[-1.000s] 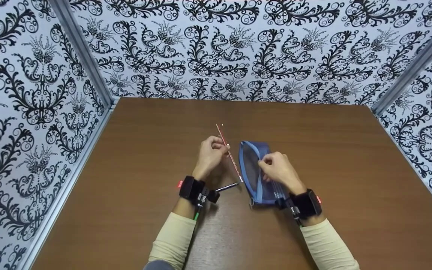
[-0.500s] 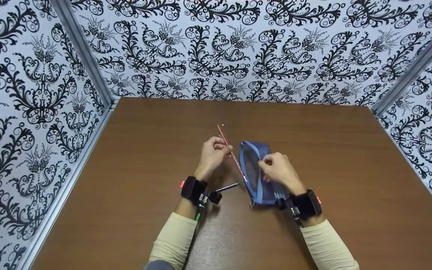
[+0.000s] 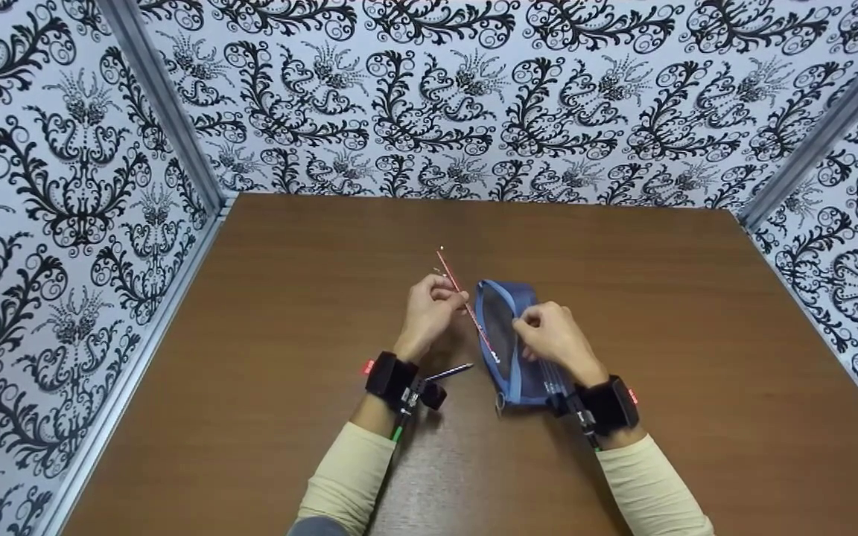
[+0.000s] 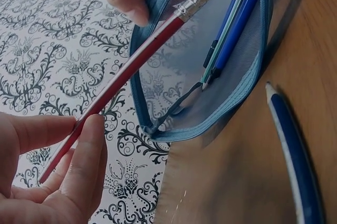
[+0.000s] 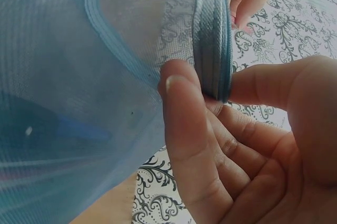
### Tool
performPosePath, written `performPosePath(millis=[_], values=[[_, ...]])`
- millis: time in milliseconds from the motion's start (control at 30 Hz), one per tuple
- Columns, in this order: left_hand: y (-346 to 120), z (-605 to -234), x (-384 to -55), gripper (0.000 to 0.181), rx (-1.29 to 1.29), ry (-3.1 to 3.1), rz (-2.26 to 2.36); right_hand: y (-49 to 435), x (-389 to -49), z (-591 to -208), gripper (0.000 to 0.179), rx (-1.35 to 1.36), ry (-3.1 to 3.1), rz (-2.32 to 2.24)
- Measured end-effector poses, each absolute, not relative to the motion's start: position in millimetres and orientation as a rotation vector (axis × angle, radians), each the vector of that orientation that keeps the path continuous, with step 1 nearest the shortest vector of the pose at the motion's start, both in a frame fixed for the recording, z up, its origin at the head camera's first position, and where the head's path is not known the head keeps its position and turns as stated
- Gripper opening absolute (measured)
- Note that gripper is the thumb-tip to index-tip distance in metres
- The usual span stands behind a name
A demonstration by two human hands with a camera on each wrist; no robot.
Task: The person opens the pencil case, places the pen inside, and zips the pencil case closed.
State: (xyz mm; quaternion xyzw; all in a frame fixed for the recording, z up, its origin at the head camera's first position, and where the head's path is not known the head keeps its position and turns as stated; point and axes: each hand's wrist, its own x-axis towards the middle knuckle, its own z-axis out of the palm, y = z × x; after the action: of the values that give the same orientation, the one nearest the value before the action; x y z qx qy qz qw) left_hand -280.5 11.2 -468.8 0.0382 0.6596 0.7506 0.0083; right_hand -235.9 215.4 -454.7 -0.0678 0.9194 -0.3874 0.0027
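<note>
Between thumb and fingers my left hand [image 3: 431, 311] pinches a red pencil [image 4: 126, 71]. Its white eraser end points at the unzipped mouth of a blue mesh pencil case [image 3: 507, 387], over the opening in the head view. The case's zipper edge [image 5: 213, 40] is pinched by my right hand [image 3: 554, 339], which keeps the mouth spread. Inside the case lie several pens and pencils, among them a blue pen [image 4: 237, 32]. A dark blue striped pencil [image 4: 295, 155] rests on the table beside the case, partly hidden by the left wrist camera in the head view.
The brown wooden table [image 3: 287, 298] carries everything. Patterned black-and-white walls [image 3: 444, 97] with metal corner posts [image 3: 168, 104] enclose its back and sides. A small pale speck [image 3: 442, 248] shows near the red pencil's far end.
My left hand has shifted slightly right with the red pencil, bringing its eraser end over the case's opening. My right hand keeps its place on the case's edge.
</note>
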Motion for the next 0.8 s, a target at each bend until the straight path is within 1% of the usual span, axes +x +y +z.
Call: performPosePath(millis=[600, 800], values=[[14.9, -465.8, -275.7, 0.019, 0.092, 2.02, 2.343, 214.6, -235.4, -452.9, 0.022, -0.179, 2.86, -1.202], [16.5, -470.6, -277.0, 0.019, 0.116, 2.054, 2.316, 215.0, -235.9, -454.2, 0.023, -0.212, 2.872, -1.2]])
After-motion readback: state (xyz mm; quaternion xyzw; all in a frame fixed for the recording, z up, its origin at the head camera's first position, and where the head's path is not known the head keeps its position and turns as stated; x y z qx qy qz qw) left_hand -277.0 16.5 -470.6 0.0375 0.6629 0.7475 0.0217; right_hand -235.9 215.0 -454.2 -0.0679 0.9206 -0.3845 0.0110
